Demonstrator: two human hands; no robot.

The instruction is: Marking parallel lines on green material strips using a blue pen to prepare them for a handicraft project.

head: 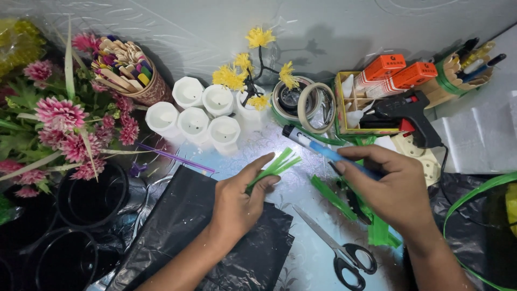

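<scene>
On a pale patterned table [301, 253], strewn with craft supplies, two bare hands are seen from above. A small bundle of green strips [276, 166] is pinched by the left hand [239, 196], the thumb and forefinger being closed narrowly around its lower end while the cut tips fan out up and to the right. A blue marker pen with a black cap [323, 150] is gripped in the right hand [390, 186], its fingers curled around the barrel and the capped end pointed up and left. More green strips [344, 202] are spread beneath and just beside the right hand. A pair of black-handled scissors [336, 245] is laid closed near the front edge, between the two wrists. A black plastic sheet [183, 231] is spread under the left forearm. Behind the hands, six white cups [196, 116] are grouped together, with yellow paper flowers on a dark stem [253, 70] set in the rearmost right one. Tape rolls [304, 102] and a black glue gun [406, 113] are placed further right, and pink flowers [64, 121] are stood at far left.
</scene>
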